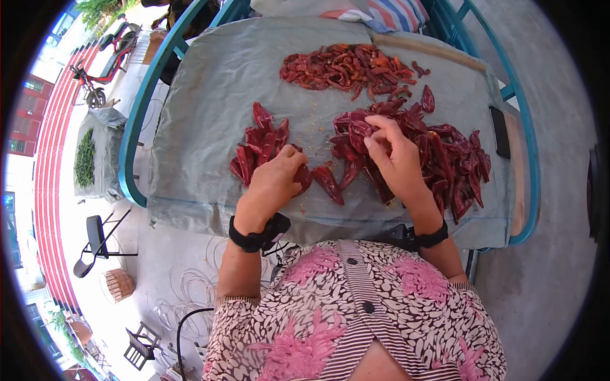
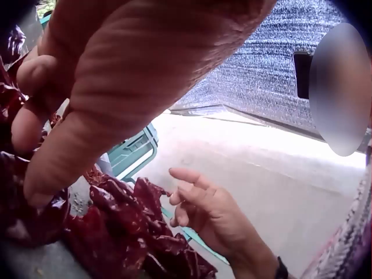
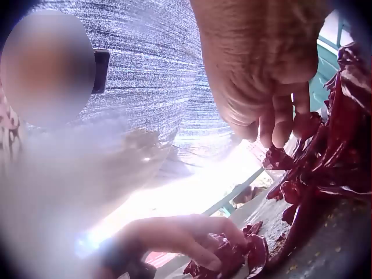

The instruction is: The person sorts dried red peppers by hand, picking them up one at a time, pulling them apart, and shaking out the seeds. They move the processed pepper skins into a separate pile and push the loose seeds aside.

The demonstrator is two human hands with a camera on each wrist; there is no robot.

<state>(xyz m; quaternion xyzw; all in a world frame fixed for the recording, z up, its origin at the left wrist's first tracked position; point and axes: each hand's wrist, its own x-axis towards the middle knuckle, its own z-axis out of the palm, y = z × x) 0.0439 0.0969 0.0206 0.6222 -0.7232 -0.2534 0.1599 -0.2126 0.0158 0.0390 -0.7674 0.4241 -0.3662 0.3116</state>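
My left hand holds a dark red dried chili pepper at the near side of a small heap of chilies. In the left wrist view, its thumb lies against the glossy chili skin. My right hand is over the left end of a larger chili heap, its fingers bent and thumb apart from the index finger. Fingertips stand right at a wrinkled chili there. In the right wrist view, the same fingers hang just above a chili piece.
A third pile of smaller, brighter chilies lies farther back on the grey cloth. One loose chili sits between my hands. A black phone lies at the right edge, inside a teal metal frame. Seeds are scattered mid-cloth.
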